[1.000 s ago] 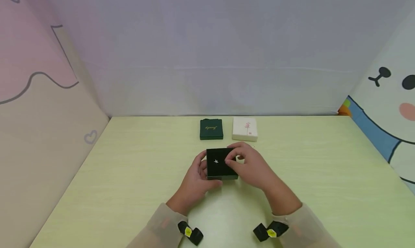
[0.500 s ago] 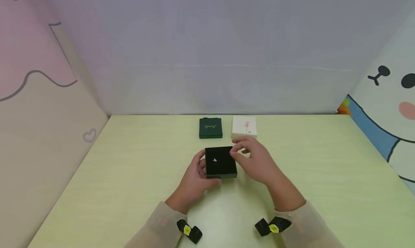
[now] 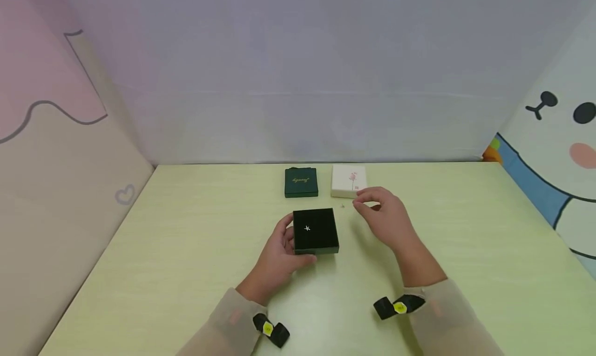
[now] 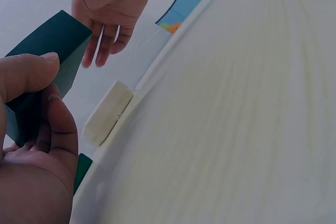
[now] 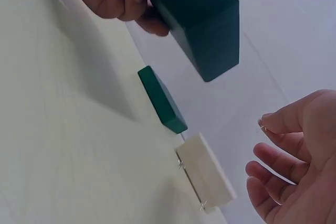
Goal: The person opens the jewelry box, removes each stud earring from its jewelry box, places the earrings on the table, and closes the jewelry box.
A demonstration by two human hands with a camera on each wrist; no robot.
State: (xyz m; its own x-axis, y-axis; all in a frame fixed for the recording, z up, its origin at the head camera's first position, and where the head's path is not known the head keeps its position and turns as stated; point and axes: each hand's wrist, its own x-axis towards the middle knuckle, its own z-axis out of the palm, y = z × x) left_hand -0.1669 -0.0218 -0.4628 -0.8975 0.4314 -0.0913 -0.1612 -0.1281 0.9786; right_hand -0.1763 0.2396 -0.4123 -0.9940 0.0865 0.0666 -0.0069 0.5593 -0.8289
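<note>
My left hand point(image 3: 281, 263) grips a dark green jewelry box point(image 3: 316, 251) at its left side, thumb at the front edge. Its black pad point(image 3: 323, 232) faces up and bears a small silver star-shaped stud point(image 3: 307, 228). To the right, my right hand point(image 3: 386, 216) is raised near the white box, apart from the green one. In the right wrist view, its thumb and forefinger pinch a tiny shiny earring point(image 5: 261, 125), too small to see in detail. Two more small shiny pieces lie by the white box, one point(image 5: 181, 164) nearer the green lid and another point(image 5: 203, 204) farther along.
A flat dark green lid point(image 3: 300, 182) with gold lettering lies at the table's back. Beside it stands a white box point(image 3: 348, 181) with a pink flower print. Behind the pale table point(image 3: 209, 232) hangs a white cloth point(image 3: 298, 76), with printed panels on both sides.
My right hand has moved off the box's black pad, to the right and slightly back, towards the white box. The left hand keeps the jewelry box in nearly the same place.
</note>
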